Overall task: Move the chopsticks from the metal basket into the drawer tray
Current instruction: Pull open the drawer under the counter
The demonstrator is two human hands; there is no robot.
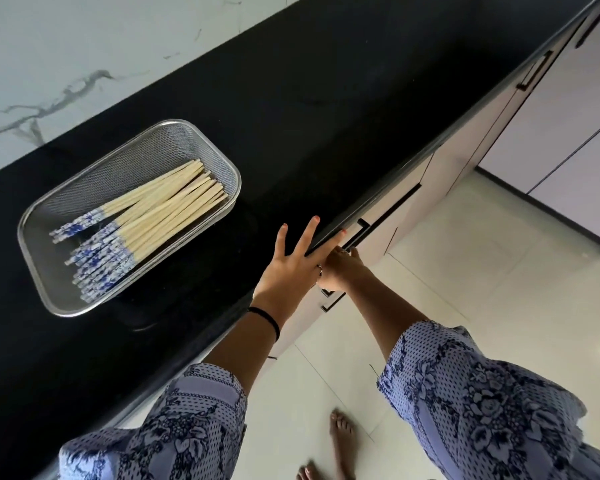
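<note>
Nothing has been moved yet: the chopsticks (146,223) all lie in the metal basket (205,140) left of the splayed, empty left hand (291,268), while the right hand (340,268) reaches for the shut drawer's handle (385,216), its grip unclear.

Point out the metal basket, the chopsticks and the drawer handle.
metal basket (219,157): head view, on its far right rim.
chopsticks (160,209): head view, on the pale shafts mid-bundle.
drawer handle (388,211): head view, on the black bar below the counter edge.
</note>
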